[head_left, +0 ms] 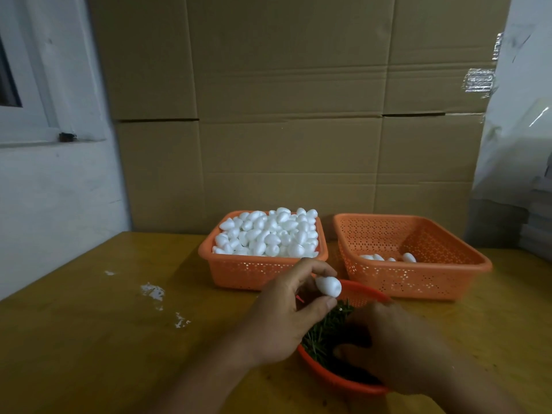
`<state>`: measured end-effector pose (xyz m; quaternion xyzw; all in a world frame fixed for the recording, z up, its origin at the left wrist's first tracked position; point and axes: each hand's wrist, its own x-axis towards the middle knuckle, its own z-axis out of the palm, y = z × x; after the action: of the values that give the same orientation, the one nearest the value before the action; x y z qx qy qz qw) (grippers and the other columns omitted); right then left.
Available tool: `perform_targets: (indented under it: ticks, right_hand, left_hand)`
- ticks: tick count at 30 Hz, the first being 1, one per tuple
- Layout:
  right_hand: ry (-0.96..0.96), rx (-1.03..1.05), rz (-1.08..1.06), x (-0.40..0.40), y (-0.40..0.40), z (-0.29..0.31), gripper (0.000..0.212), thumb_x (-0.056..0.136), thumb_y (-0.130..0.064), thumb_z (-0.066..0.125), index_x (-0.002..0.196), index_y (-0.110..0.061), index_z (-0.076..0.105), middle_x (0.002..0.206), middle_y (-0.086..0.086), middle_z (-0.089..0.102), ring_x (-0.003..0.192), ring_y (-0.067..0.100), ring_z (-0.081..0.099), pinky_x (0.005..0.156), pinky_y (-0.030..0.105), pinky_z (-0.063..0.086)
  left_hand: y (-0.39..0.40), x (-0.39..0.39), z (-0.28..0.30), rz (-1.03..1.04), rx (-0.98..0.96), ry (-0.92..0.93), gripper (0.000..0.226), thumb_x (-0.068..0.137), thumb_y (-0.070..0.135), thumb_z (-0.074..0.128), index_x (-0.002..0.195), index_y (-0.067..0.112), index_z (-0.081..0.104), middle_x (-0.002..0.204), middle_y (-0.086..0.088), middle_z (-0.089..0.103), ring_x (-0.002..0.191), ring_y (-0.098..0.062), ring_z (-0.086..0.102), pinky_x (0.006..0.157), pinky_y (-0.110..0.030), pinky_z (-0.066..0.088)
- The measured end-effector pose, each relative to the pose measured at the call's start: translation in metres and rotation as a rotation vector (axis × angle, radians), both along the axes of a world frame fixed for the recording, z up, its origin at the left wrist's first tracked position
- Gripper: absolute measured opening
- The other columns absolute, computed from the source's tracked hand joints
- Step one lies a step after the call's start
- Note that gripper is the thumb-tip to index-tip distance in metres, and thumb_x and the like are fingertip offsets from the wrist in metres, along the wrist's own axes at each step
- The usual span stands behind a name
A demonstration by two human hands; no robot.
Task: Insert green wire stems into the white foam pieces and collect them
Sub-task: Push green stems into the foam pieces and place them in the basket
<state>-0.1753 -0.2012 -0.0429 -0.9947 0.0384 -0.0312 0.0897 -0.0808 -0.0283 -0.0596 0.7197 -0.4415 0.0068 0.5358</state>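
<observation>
A wall of cardboard boxes (292,115) backs a wooden table (89,339) bearing 2 orange rectangular baskets: the left basket (257,270) heaped with white foam pieces (268,233), the right basket (418,279) holding a few. In front, a round orange basket (337,380) holds green wire stems (324,333). The left hand (283,318) pinches 1 foam piece (328,286) above it; the right hand (397,348) reaches into the stems, blurred, its grip impossible to tell.

You are working in dim, warm, even light with soft shadows and no hard glare on the tabletop (89,339). Your right hand (397,351) at 5 o'clock is smeared by motion blur. Wide-angle distortion bends the edges at 9 and 3 o'clock.
</observation>
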Motion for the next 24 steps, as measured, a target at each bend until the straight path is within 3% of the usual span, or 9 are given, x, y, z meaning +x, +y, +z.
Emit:
perform_targets:
  ticks: [3,8,15,20,24]
  right_hand:
    - [0.022,-0.036,0.008,0.003,0.002,-0.002,0.036,0.086,-0.061,0.058,0.105,-0.031,0.067,0.096,-0.011,0.067,0.093,0.011,0.063,0.082,0.037,0.057]
    - [0.041,-0.058,0.016,0.008,0.005,-0.005,0.029,0.091,-0.052,0.057,0.108,-0.031,0.066,0.101,-0.009,0.066,0.095,0.012,0.064,0.083,0.036,0.057]
    - [-0.003,-0.023,-0.02,0.012,0.005,-0.008,0.024,0.088,-0.046,0.059,0.104,-0.03,0.068,0.098,-0.01,0.068,0.092,0.01,0.065,0.08,0.034,0.057]
    - [-0.058,0.021,-0.054,0.012,0.006,-0.009,0.02,0.085,-0.045,0.061,0.098,-0.032,0.067,0.092,-0.012,0.065,0.086,0.006,0.062,0.07,0.025,0.053]
    - [-0.109,0.112,-0.087,0.012,0.006,-0.008,0.011,0.083,-0.041,0.064,0.085,-0.03,0.065,0.083,-0.011,0.065,0.078,0.005,0.062,0.071,0.029,0.056]
  left_hand:
    - [-0.002,-0.001,-0.001,0.004,0.001,-0.003,0.022,0.09,0.041,0.068,0.11,0.034,0.063,0.106,0.007,0.065,0.102,-0.019,0.062,0.088,-0.056,0.052]
    - [-0.003,-0.003,-0.004,0.023,-0.027,0.021,0.018,0.088,0.045,0.067,0.102,0.034,0.066,0.099,0.007,0.069,0.096,-0.015,0.065,0.086,-0.052,0.054]
    - [-0.005,-0.006,-0.003,0.019,-0.064,0.072,0.021,0.09,0.048,0.063,0.107,0.04,0.054,0.086,0.008,0.067,0.077,-0.006,0.063,0.072,-0.043,0.054]
    - [-0.005,-0.006,-0.001,0.011,-0.093,0.168,0.019,0.087,0.051,0.061,0.097,0.036,0.06,0.078,0.002,0.065,0.066,-0.009,0.057,0.062,-0.03,0.05]
    - [-0.005,-0.005,-0.001,0.006,-0.13,0.277,0.013,0.093,0.043,0.059,0.095,0.032,0.066,0.07,0.006,0.063,0.061,-0.008,0.054,0.054,-0.024,0.045]
